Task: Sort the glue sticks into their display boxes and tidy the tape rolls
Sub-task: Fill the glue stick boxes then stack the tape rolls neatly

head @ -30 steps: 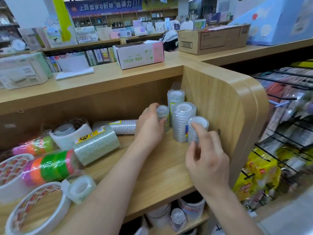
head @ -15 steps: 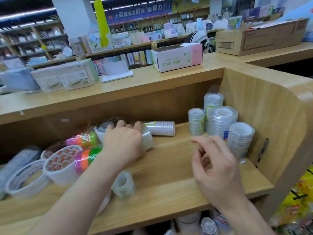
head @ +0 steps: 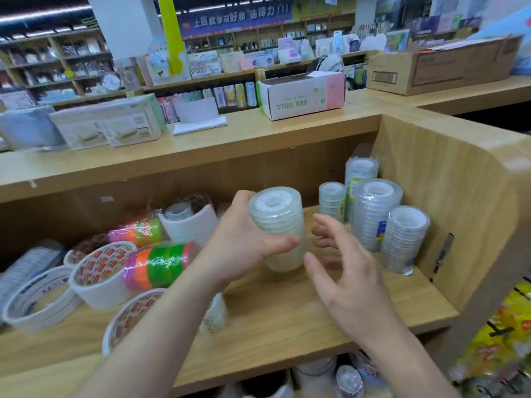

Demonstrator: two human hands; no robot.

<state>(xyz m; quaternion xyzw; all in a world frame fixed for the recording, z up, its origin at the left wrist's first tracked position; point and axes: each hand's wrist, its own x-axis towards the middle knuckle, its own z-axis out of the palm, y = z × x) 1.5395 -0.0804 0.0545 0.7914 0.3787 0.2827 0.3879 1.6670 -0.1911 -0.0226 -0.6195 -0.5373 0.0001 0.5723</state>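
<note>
Sleeve of clear tape rolls (head: 277, 229) held just above the wooden shelf (head: 287, 311), near its middle, a little left of the standing stacks (head: 376, 215) in the right corner. Long axis close to upright, top leaning slightly away and left; the white core end faces up toward the camera, the lower end hangs just over the shelf board. Left hand (head: 244, 245) wraps the sleeve, thumb across the front, fingers round the back. Right hand (head: 344, 277) spread and empty, fingers curled just beside the sleeve's right side; contact cannot be told. Step in hand looks like standing this sleeve with the others. To do it well: bring the right hand under or against the lower half to steady it, square the axis upright, set it flat beside the nearest stack without knocking that one over. Coloured tape (head: 156, 265) and white rolls (head: 99, 275) lie loose to the left, not yet tidied.
</note>
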